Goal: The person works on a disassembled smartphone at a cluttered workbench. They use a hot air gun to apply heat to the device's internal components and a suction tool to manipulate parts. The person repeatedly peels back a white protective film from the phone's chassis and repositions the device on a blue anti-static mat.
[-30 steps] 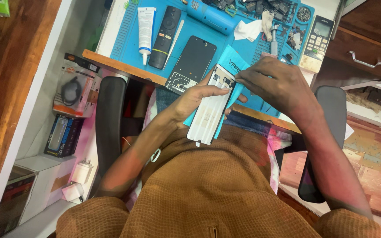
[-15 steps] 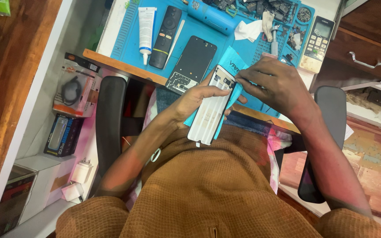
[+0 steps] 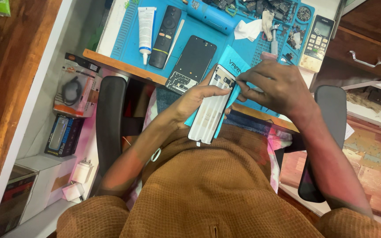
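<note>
My left hand (image 3: 196, 98) grips a long white phone back panel (image 3: 211, 112) by its left edge, above my lap. Behind the panel sits a light blue flat packet (image 3: 234, 61) that rests partly on the blue work mat (image 3: 225, 37). My right hand (image 3: 272, 86) pinches at the panel's upper right corner with thumb and forefinger. What the fingertips pinch is too small to tell. A black phone frame with its inside showing (image 3: 191, 64) lies on the mat just beyond my left hand.
On the mat lie a white tube (image 3: 146, 27), a black remote (image 3: 166, 29), a blue cylinder (image 3: 212, 16), a crumpled tissue (image 3: 248, 30) and several small parts. A small keypad phone (image 3: 317, 36) lies at the right. Chair armrests (image 3: 109, 128) flank me. Boxed goods (image 3: 73, 86) sit left.
My right hand has shifted slightly along the panel's top corner. My left hand and the panel have stayed where they were.
</note>
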